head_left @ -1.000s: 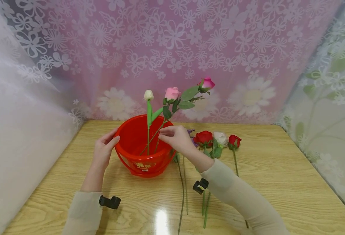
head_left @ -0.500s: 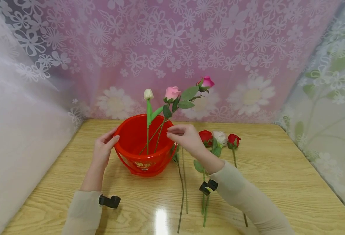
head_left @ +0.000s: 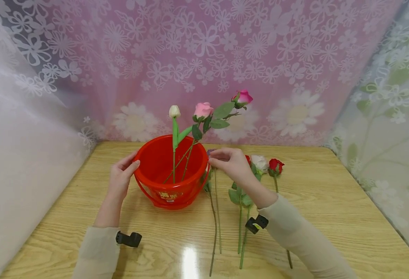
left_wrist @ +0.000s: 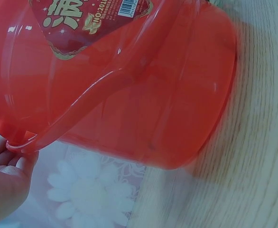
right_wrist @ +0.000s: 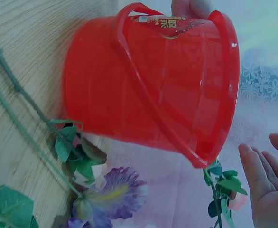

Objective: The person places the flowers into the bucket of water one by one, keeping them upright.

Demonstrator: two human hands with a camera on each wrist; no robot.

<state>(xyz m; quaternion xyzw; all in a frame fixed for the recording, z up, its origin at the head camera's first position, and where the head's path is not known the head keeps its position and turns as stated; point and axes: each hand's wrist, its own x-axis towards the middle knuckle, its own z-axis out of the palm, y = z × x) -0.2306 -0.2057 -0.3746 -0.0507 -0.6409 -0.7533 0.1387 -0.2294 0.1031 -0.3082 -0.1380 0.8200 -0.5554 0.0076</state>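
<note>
My left hand (head_left: 120, 178) holds the left rim of a red plastic bucket (head_left: 187, 193), thumb on the rim; the left wrist view shows its fingertips by the handle's end. A white tulip (head_left: 174, 111), a light pink rose (head_left: 203, 110) and a deep pink rose (head_left: 243, 97) stand in the bucket, the roses leaning right. Just beyond the right rim hovers my right hand (head_left: 233, 164). Nothing shows between its thumb and loosely bent fingers in the right wrist view. Below it lies a purple iris-like flower (right_wrist: 115, 194), mostly hidden from the head view.
Right of the bucket, a white rose (head_left: 259, 163) and a red rose (head_left: 276, 166) lie on the wooden table (head_left: 330, 209). Another red bloom is partly covered by my right hand. Several stems point toward the near edge. A flowered curtain (head_left: 295, 58) hangs behind.
My right hand has moved right, from over the bucket beside the stems to outside the rim. The flowers in the bucket barely shift. My left hand keeps its hold.
</note>
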